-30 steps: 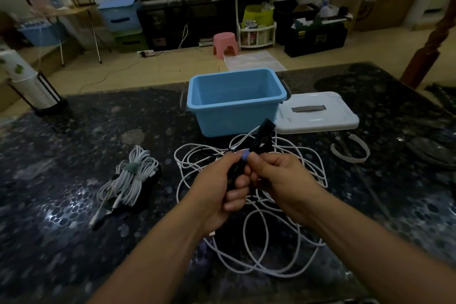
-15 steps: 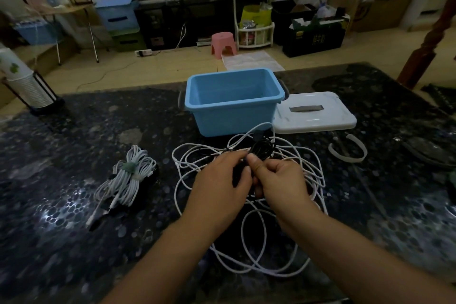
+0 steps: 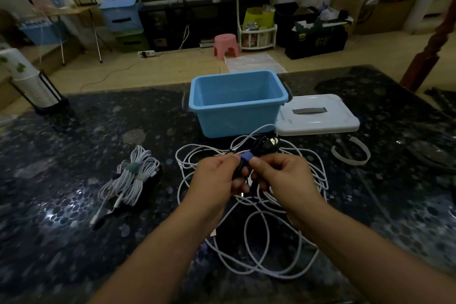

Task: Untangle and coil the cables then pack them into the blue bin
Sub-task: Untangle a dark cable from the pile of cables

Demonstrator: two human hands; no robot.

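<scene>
Both hands meet over the tangle: the left hand (image 3: 217, 177) and right hand (image 3: 278, 175) pinch a small black cable bundle (image 3: 261, 148) and the blue strap (image 3: 246, 157) round it, so fastening that coil looks like the step in hand. Next, I judge, it goes into the blue bin (image 3: 237, 103) just behind, which stands open. Loose white cable (image 3: 266, 249) sprawls on the dark speckled bench (image 3: 74, 205); a tied white coil (image 3: 133, 177) lies left, the white lid (image 3: 318, 116) right. Cluttered room beyond.

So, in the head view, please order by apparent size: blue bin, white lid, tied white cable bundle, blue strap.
1. blue bin
2. white lid, though it lies flat, so this is unsure
3. tied white cable bundle
4. blue strap
</scene>
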